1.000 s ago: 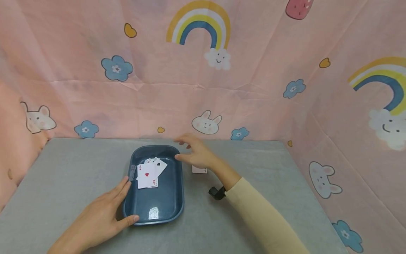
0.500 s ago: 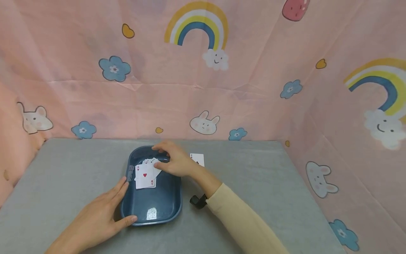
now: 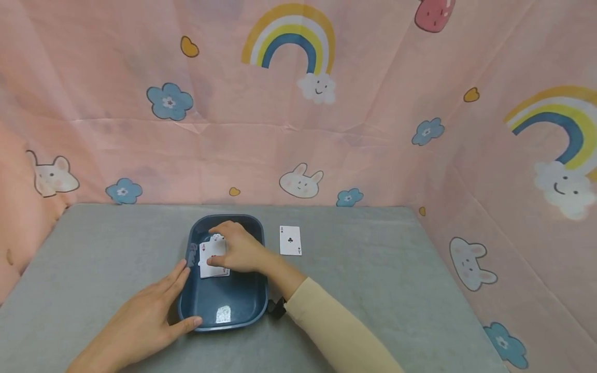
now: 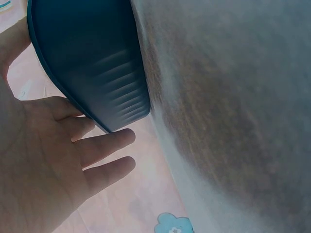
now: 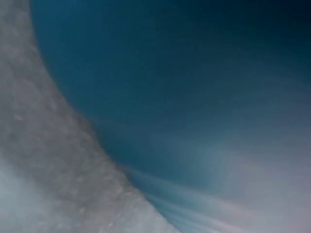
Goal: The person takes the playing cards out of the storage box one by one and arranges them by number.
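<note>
One card (image 3: 290, 240) lies out at 3 o'clock of the tray (image 3: 224, 305). The right hand (image 3: 235, 251) pinches the cards (image 3: 212, 257) left inside; the flat left hand (image 3: 149, 316) steadies the tray.

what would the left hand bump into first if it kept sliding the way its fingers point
The left hand already touches the blue tray, so it would press into the tray's near left wall first. Beyond that lie the playing cards under the right hand.

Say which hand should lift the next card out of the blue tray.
Right. The right hand already rests on the fanned white playing cards inside the dark blue plastic tray, while the left hand lies flat against the tray's outer wall, probably steadying it.
</note>
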A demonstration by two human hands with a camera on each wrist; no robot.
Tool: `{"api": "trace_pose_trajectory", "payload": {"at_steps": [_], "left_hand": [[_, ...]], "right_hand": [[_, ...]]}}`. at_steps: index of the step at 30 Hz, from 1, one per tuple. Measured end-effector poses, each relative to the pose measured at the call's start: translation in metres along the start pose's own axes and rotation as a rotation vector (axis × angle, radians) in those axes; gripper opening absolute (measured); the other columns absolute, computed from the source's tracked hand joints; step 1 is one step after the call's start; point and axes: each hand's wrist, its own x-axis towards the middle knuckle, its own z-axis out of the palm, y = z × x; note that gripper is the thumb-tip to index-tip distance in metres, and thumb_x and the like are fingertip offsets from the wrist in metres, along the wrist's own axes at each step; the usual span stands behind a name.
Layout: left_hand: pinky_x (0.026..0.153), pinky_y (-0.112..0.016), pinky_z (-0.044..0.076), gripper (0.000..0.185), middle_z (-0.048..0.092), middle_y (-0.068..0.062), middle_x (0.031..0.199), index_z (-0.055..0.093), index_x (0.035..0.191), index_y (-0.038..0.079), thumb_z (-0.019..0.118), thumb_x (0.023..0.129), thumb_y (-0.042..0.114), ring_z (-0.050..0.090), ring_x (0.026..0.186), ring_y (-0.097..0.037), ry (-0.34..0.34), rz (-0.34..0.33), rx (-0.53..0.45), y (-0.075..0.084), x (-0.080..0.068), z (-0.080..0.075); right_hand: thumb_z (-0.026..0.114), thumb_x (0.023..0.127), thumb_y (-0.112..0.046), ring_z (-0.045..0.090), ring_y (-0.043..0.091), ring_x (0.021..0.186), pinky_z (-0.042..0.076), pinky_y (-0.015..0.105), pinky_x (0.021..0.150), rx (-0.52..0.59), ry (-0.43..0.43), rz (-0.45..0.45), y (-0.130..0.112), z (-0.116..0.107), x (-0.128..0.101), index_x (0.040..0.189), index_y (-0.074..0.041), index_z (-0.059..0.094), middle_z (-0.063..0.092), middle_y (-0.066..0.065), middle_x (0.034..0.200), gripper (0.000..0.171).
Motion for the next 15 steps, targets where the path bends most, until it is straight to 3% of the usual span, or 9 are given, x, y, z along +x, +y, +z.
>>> {"api": "trace_pose_trajectory", "payload": {"at_steps": [8,15], "left_hand": [[0.102,-0.066,0.049,0.111,0.035,-0.022,0.166,0.040,0.159,-0.003,0.062,0.087,0.079,0.055,0.134,-0.048,0.000,0.004,0.003,-0.001,0.000,0.000],[0.102,-0.066,0.048,0.111,0.035,-0.022,0.166,0.040,0.159,-0.002,0.062,0.087,0.080,0.054,0.135,-0.048,-0.012,0.001,-0.006,0.000,0.000,0.001]], "right_hand": [[0.088,0.081,-0.044,0.050,0.018,0.132,0.045,0.026,0.104,-0.133,-0.054,-0.019,0.002,0.010,0.006,0.151,-0.009,0.055,0.055,0.006,0.151,0.086],[0.093,0.076,-0.047,0.048,0.020,0.132,0.043,0.033,0.109,-0.212,-0.124,-0.008,0.004,0.014,0.011,0.152,-0.007,0.054,0.054,0.007,0.152,0.094]]}}
